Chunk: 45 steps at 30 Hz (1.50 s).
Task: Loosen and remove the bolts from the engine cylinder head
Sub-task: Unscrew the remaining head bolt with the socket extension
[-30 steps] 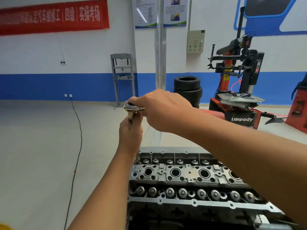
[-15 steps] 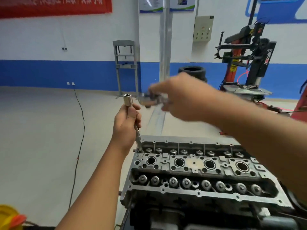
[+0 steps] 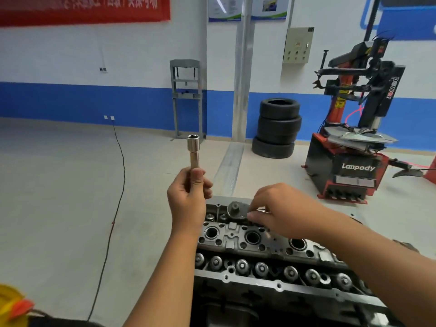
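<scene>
Left hand (image 3: 188, 197) grip clamps a long socket (image 3: 194, 151) upright, above the cylinder head (image 3: 259, 246). Right hand (image 3: 280, 210) grip pinches the ratchet (image 3: 237, 208) low over the head's far edge. Judged step: tool separated between bolts. Next: rejoin ratchet and socket, seat on a bolt.

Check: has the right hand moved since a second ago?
Yes. The right hand dropped with the ratchet from beside the socket onto the cylinder head.
</scene>
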Each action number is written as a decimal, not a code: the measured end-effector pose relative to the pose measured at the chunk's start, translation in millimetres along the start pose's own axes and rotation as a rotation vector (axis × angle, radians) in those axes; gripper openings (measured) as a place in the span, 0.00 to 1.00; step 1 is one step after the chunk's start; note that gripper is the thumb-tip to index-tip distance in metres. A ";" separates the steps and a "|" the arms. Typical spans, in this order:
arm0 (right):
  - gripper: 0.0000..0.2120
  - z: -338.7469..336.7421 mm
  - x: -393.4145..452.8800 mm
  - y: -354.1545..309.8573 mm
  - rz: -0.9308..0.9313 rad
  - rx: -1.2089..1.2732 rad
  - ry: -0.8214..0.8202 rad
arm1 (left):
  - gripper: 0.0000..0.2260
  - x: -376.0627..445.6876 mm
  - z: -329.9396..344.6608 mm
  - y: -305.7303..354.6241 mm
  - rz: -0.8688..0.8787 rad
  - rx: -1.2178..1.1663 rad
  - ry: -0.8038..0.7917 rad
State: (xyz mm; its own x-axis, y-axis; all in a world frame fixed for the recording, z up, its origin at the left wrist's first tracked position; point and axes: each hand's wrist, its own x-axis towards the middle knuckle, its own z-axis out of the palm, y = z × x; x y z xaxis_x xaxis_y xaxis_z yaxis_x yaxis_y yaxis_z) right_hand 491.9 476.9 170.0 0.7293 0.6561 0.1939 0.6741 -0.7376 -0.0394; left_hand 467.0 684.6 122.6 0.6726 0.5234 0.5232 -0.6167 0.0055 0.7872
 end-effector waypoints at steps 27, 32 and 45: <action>0.18 40.5 115.4 -98.0 -0.058 1.517 0.396 | 0.14 6.2 -20.5 -6.9 0.000 0.088 -0.054; 0.11 40.4 109.9 -95.5 -0.069 1.606 0.327 | 0.08 7.8 -24.7 -13.1 0.104 0.211 0.033; 0.14 39.7 108.7 -97.9 -0.093 1.576 0.281 | 0.12 5.5 -19.9 -10.1 0.161 0.227 0.082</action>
State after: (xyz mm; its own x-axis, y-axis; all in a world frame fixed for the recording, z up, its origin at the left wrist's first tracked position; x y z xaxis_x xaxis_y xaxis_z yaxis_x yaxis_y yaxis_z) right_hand 509.8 626.8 156.1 0.7572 0.5073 0.4115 0.2852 0.3100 -0.9069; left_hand 468.8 704.4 111.0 0.5329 0.5691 0.6262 -0.5993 -0.2686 0.7541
